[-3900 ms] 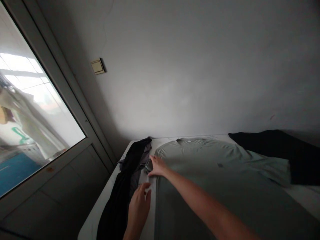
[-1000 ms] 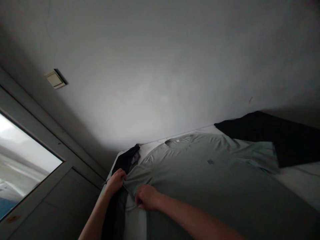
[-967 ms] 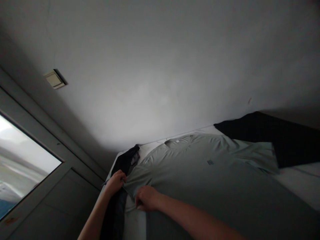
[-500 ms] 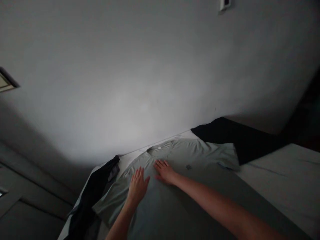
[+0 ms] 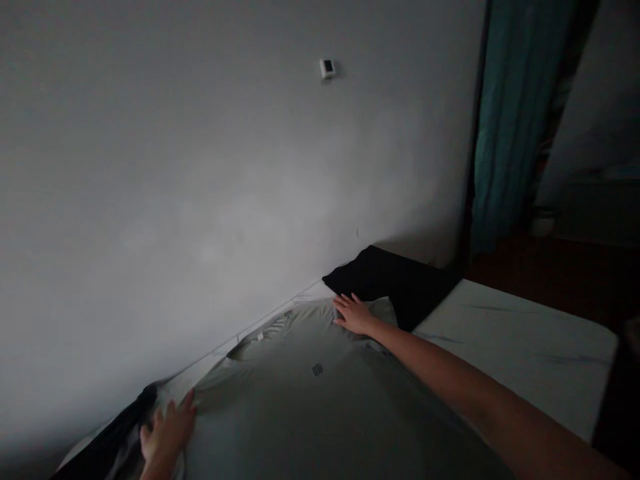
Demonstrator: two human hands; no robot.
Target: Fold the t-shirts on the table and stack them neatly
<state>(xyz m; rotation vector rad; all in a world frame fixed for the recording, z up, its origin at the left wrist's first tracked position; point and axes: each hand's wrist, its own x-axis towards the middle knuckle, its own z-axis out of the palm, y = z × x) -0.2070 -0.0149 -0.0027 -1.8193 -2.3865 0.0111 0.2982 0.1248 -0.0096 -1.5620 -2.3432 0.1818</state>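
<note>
A grey-green T-shirt (image 5: pixel 280 400) lies spread out face up, its collar toward the wall and a small dark logo on the chest. My left hand (image 5: pixel 169 430) rests at the shirt's left shoulder, fingers apart. On the right shoulder, near the sleeve, my right hand (image 5: pixel 353 315) lies flat with its fingers spread. Neither hand grips anything. The left sleeve is mostly hidden by my left hand or out of view.
The white marbled table (image 5: pixel 520 340) meets a pale wall. Black cloth (image 5: pixel 400 277) lies beyond the right sleeve, and another dark garment (image 5: pixel 115 433) is at the left. A teal curtain (image 5: pixel 510 127) hangs at the right.
The view has swung to the right. My hands have moved apart from the chest and collar area, the left to the left shoulder and the right to the right shoulder.
</note>
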